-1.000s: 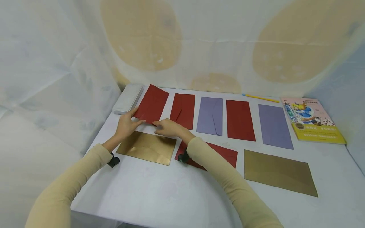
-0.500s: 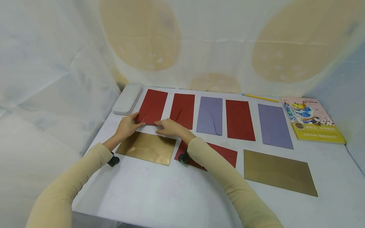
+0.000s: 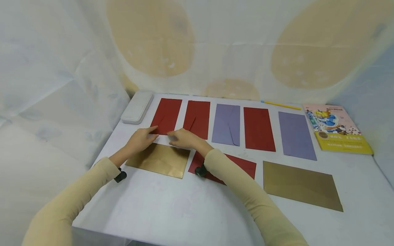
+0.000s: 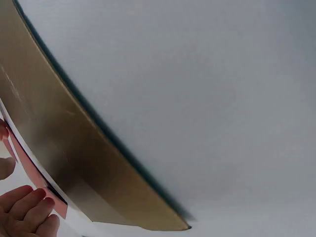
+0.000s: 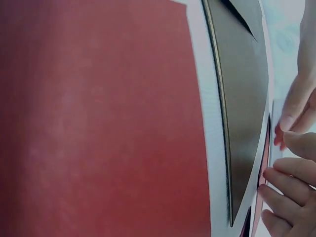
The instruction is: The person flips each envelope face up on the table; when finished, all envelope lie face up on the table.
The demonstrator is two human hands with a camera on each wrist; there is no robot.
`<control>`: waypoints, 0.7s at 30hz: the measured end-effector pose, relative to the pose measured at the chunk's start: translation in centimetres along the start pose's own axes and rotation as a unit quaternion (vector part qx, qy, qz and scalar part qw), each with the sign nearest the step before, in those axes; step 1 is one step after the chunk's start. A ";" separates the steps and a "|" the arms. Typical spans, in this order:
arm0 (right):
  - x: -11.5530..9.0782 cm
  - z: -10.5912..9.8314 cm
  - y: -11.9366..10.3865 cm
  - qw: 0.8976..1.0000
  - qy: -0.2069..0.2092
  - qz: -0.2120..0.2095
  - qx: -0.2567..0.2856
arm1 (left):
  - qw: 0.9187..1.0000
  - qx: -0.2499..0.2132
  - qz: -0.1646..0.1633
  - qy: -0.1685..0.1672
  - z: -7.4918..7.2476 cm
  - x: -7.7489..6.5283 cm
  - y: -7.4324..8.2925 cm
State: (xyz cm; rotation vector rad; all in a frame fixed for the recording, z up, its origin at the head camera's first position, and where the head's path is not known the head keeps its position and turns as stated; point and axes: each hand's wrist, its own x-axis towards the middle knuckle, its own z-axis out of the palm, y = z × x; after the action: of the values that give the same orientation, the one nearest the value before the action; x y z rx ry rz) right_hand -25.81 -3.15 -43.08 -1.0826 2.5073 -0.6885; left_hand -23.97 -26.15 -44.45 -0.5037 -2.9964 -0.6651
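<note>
A red envelope (image 3: 167, 112) lies flat at the left end of the back row, its short edge facing me. My left hand (image 3: 141, 139) is at its near left corner, thumb and fingers loosely spread. At the near right corner my right hand (image 3: 184, 138) has its fingertips at the edge. Both hands hover around a gold envelope (image 3: 160, 162) lying crosswise in front. In the right wrist view the fingers of my right hand (image 5: 291, 197) are relaxed, with nothing pinched between them. The left wrist view shows that gold envelope (image 4: 64, 143) large, with loosely bent fingers beyond it.
More red envelopes (image 3: 197, 119) and purple envelopes (image 3: 226, 124) continue the row rightward. Under my right forearm lies another red envelope (image 3: 243, 165), beside a second gold envelope (image 3: 301, 186). A white case (image 3: 137, 107) stands back left; a pencil (image 3: 281, 105) and a book (image 3: 337, 128) lie back right.
The leftmost red envelope was tilted up in both hands and has come down flat in line with the row. My left hand has let go of its left edge and drawn slightly right.
</note>
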 end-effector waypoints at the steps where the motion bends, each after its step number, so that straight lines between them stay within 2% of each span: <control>1: -0.1 -0.1 0.0 1.000 -0.001 0.001 -0.003 | 1.000 0.001 0.003 -0.004 0.0 0.0 0.2; 5: -0.1 -0.2 0.0 1.000 -0.005 0.004 -0.003 | 1.000 0.005 -0.002 -0.023 0.0 0.0 0.5; 12: 0.0 -0.3 0.1 1.000 -0.005 0.003 -0.004 | 0.999 0.004 0.001 -0.031 -0.2 0.3 0.3; 21: -0.1 -0.8 0.1 1.000 0.003 -0.010 0.011 | 0.999 -0.025 0.007 -0.046 -0.1 0.6 0.6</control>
State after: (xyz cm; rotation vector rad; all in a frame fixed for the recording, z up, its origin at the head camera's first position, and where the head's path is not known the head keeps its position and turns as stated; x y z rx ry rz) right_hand -26.19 -2.77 -42.52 -1.1008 2.4916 -0.7225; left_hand -24.31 -25.46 -44.07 -0.5741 -3.0650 -0.7368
